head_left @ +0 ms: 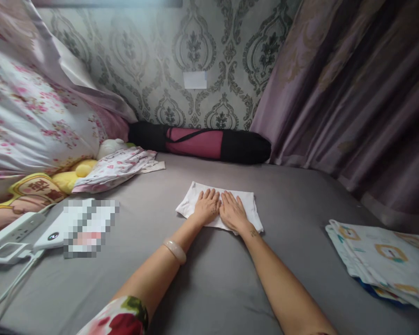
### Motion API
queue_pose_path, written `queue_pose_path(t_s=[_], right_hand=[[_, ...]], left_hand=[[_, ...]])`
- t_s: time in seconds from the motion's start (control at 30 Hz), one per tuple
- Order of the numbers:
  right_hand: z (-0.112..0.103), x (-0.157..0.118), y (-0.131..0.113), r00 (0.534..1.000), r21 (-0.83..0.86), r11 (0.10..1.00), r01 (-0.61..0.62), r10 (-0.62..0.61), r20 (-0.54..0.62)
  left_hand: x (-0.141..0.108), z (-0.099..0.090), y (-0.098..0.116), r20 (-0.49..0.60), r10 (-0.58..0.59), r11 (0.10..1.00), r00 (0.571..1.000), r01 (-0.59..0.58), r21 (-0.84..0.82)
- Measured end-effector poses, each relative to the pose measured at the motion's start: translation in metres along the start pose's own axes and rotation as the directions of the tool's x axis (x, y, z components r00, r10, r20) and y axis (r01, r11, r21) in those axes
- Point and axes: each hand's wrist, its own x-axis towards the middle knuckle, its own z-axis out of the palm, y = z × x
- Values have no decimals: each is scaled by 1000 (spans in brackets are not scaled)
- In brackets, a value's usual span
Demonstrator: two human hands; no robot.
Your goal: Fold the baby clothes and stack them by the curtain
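A folded white cloth (247,200) lies flat on the grey sheet (216,284), in the middle of the view. My left hand (207,206) rests palm down on it, left of its centre, with the fingers stretched out. Beside it, my right hand (233,211) also presses flat on the cloth, fingers extended and pointing away from me. The two hands nearly touch at the thumbs, which are partly hidden. Cloth shows on both sides of the hands and beyond the fingertips.
A black and dark pink long bag (195,143) lies along the patterned wall. At left are a crumpled printed garment (117,170), yellow plush (68,181), a white power strip (16,230), cables and a white device (64,223). Folded printed cloths (387,260) lie at right beside curtains.
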Motion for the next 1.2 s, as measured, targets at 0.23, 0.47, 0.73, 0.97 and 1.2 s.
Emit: queue_pose_path(t_s=[0.23, 0.47, 0.73, 0.97, 1.2], right_hand=[[-5, -1, 2, 996, -17, 999, -28, 26, -86], [0, 1, 4, 998, -9, 998, -63, 63, -16], [-4, -1, 13, 977, -46, 983, -179, 172, -129], [1, 0, 23, 969, -27, 971, -237, 234, -82], [-2, -1, 30, 944, -54, 948, -315, 307, -119]], left_hand=[[6, -6, -8, -96, 36, 999, 995, -33, 38], [8, 6, -15, -47, -16, 999, 999, 18, 29], [3, -4, -23, -139, -124, 991, 983, 131, 38], [3, -4, -33, -22, -215, 977, 976, 215, 5], [0, -11, -46, -42, -267, 963, 963, 268, 7]])
